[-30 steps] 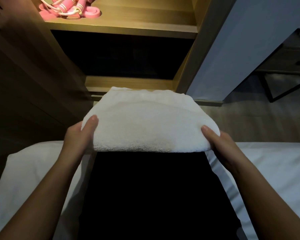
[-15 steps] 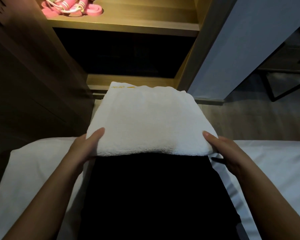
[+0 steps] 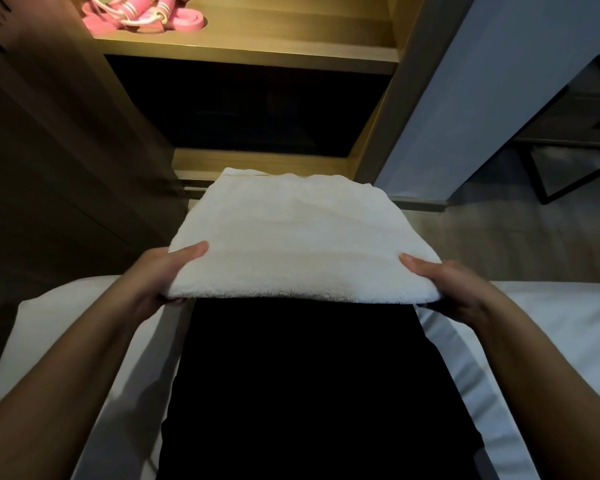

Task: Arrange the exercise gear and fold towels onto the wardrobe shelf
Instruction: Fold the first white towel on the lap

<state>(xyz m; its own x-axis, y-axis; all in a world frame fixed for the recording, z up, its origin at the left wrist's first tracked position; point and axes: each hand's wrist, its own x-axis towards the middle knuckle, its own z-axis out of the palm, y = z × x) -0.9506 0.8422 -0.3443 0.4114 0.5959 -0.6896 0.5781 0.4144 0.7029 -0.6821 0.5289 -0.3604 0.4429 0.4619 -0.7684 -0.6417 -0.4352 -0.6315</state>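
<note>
A folded white towel is held flat in the air in front of the open wardrobe. My left hand grips its near left corner, thumb on top and fingers underneath. My right hand grips the near right corner the same way. Pink exercise gear, a skipping rope and bands, lies at the left of the lit wooden shelf above. The towel's far edge covers part of the lower wooden ledge.
A dark compartment opens between the lit shelf and the lower ledge. A grey wardrobe door stands open at the right, a dark wooden panel at the left. White bedding lies under my arms. A black-framed table stands far right.
The towel has moved slightly forward and up toward the wardrobe, held in both hands. The view has tilted a little, so less of the lit shelf shows.
</note>
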